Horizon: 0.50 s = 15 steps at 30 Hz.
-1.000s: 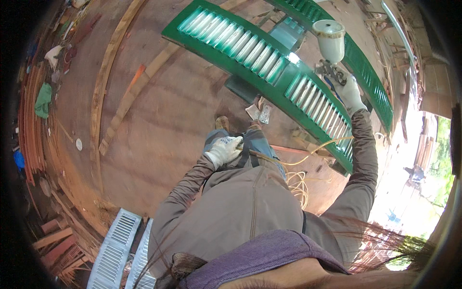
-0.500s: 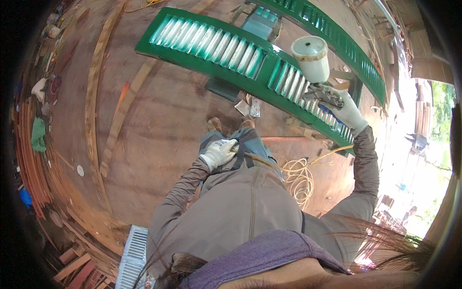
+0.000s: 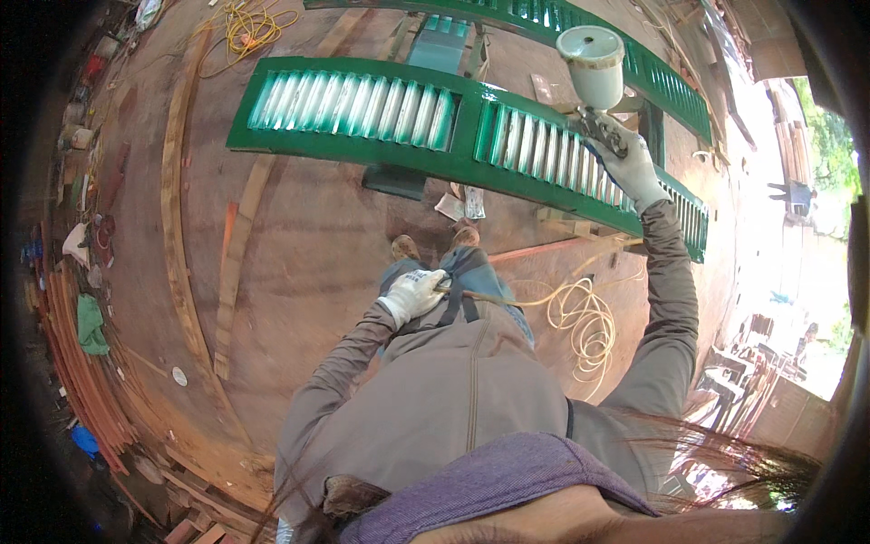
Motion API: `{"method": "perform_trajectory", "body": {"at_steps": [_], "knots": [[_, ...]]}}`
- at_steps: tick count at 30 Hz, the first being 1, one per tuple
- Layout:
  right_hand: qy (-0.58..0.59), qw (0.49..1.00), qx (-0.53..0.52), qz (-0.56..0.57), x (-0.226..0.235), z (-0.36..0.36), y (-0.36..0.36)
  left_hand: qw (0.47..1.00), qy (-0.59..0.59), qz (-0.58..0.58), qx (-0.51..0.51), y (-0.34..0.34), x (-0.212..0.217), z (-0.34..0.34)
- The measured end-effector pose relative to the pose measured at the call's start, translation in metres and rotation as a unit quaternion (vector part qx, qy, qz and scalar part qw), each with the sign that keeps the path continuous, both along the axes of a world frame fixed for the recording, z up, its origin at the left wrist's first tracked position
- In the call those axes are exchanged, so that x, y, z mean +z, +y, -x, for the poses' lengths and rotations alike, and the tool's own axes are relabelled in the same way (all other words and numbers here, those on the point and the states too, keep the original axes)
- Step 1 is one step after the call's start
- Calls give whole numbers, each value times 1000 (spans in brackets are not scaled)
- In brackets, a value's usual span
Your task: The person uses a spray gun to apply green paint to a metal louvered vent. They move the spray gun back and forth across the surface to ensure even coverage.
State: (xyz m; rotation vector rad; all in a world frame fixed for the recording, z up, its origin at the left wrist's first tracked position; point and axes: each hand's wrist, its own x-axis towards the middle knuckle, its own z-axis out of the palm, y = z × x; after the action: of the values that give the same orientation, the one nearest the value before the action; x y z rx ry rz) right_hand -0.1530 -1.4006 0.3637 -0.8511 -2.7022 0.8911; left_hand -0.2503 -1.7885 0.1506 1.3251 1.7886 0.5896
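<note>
My right hand [image 3: 633, 172], in a white glove, is closed around a spray gun [image 3: 605, 134] with a pale cup on top. The gun is over the right-hand slatted section of a long green louvred shutter [image 3: 468, 131]. Green paint covers the shutter's frame, while many slats still look white or only partly green. At my waist, my gloved left hand [image 3: 412, 295] is closed on a yellowish air hose [image 3: 494, 299]. The gun's nozzle and trigger are hard to make out.
A second green shutter [image 3: 675, 100] lies beyond the first. Supports [image 3: 396, 181] stand beneath the near one. Coiled hose [image 3: 584, 331] lies on the floor to my right, and a yellow cord [image 3: 243, 38] at the far left. Long timber strips [image 3: 175, 208] lie on the left.
The view has shifted, so the shutters sit higher and flatter in the picture. The spray gun has moved a little right along the near shutter. My left hand stays on the hose.
</note>
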Motion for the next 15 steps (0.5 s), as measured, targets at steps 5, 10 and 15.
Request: {"method": "perform_trajectory", "body": {"at_steps": [5,10,15], "knots": [[-1,989,79,128,20,-27,-20,1000,-15,-3,17,-2,-4,-5],[-83,977,98,170,29,-14,-16,998,-28,10,57,-2,-3,-14],[-50,968,149,194,-3,20,11,989,-43,23,141,-10,1,-29]]}}
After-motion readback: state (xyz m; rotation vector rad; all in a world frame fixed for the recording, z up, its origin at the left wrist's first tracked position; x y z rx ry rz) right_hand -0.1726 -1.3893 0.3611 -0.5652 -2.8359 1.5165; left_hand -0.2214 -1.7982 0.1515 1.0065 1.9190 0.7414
